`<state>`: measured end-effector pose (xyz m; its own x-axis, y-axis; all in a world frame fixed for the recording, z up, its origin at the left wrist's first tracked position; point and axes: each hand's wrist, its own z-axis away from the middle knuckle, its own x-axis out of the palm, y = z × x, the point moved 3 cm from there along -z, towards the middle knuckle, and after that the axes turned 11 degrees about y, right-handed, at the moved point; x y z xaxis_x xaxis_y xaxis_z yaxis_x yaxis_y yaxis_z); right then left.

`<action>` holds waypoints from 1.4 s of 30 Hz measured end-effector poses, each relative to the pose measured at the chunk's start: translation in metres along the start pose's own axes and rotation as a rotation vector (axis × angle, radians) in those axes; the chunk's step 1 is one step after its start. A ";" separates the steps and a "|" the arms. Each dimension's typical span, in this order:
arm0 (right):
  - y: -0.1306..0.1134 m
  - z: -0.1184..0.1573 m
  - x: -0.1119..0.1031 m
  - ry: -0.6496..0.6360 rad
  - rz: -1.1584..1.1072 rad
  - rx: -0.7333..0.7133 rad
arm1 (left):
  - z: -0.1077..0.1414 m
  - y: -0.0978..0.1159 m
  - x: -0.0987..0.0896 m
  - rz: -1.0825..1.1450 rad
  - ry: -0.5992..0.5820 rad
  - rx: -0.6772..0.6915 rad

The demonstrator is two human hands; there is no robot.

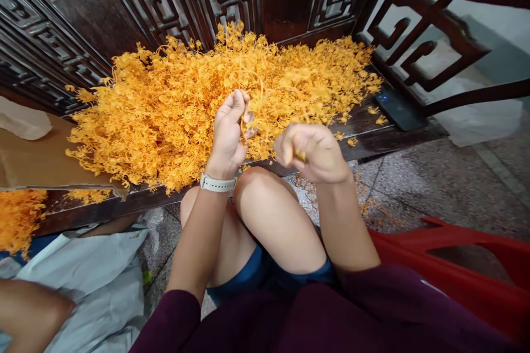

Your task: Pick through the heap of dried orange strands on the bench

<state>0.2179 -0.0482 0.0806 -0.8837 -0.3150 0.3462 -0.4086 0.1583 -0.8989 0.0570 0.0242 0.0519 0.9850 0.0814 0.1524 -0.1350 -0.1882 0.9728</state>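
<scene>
A big heap of orange, spidery, flower-like pieces on thin stems [165, 116] covers the dark wooden bench. My left hand [229, 129], with a pale watch strap at its wrist, is pinched shut on one stringy orange piece [260, 88] whose thin stem loops up from the fingers. To its right, my right hand [312, 151] is curled closed and blurred by motion. A small orange bit shows between its fingers. Both hands are in front of the heap, above my knees.
A phone [399, 110] lies at the bench's right end beside a few loose orange pieces. Cardboard [37, 149] is at the left, near another person's arm [31, 314]. A red plastic chair [451, 265] stands at my right. Orange scraps [376, 209] litter the floor.
</scene>
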 end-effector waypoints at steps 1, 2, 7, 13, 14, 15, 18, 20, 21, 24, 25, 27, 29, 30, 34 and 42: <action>-0.002 0.003 0.002 -0.160 0.050 -0.006 | -0.002 0.000 -0.003 -0.007 0.010 0.012; -0.002 0.006 0.004 -0.333 0.094 0.003 | -0.003 0.001 -0.005 -0.014 0.019 0.027; 0.014 -0.005 -0.007 -0.250 -0.108 0.043 | -0.002 0.004 -0.008 -0.049 0.056 0.082; 0.039 -0.022 -0.027 0.424 -0.262 0.144 | 0.002 0.006 -0.001 -0.024 0.079 0.088; 0.039 -0.022 -0.025 0.426 -0.269 0.173 | 0.004 0.008 0.001 -0.027 0.079 0.100; 0.039 -0.021 -0.022 0.427 -0.264 0.192 | 0.005 0.011 0.004 -0.035 0.075 0.118; 0.036 -0.018 -0.012 0.441 -0.167 0.172 | 0.010 0.019 0.011 -0.075 0.027 0.182; 0.035 -0.016 -0.005 0.442 -0.066 0.129 | 0.013 0.022 0.016 -0.094 -0.025 0.211; 0.035 -0.016 -0.002 0.436 -0.018 0.112 | 0.014 0.023 0.018 -0.100 -0.049 0.221; 0.037 -0.015 0.001 0.421 0.061 0.089 | 0.014 0.022 0.020 -0.108 -0.086 0.233; 0.037 -0.014 0.001 0.416 0.052 0.094 | 0.014 0.021 0.020 -0.103 -0.089 0.225; 0.037 -0.013 0.002 0.381 -0.024 0.137 | 0.015 0.019 0.020 -0.068 -0.101 0.166; 0.037 -0.012 0.005 0.303 -0.139 0.206 | 0.017 0.016 0.020 -0.006 -0.122 0.062; 0.036 -0.011 0.008 0.256 -0.195 0.232 | 0.018 0.015 0.020 0.028 -0.132 0.009; 0.032 -0.006 0.009 0.129 -0.392 0.148 | 0.013 0.016 0.011 0.139 -0.104 -0.098; 0.019 0.008 0.009 -0.951 -0.145 -0.002 | -0.015 0.009 -0.022 0.071 -0.011 -0.022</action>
<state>0.2044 -0.0558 0.0643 -0.2698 -0.9587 0.0905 -0.5007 0.0594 -0.8636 0.0323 0.0358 0.0601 0.9739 0.0577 0.2196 -0.2070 -0.1718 0.9631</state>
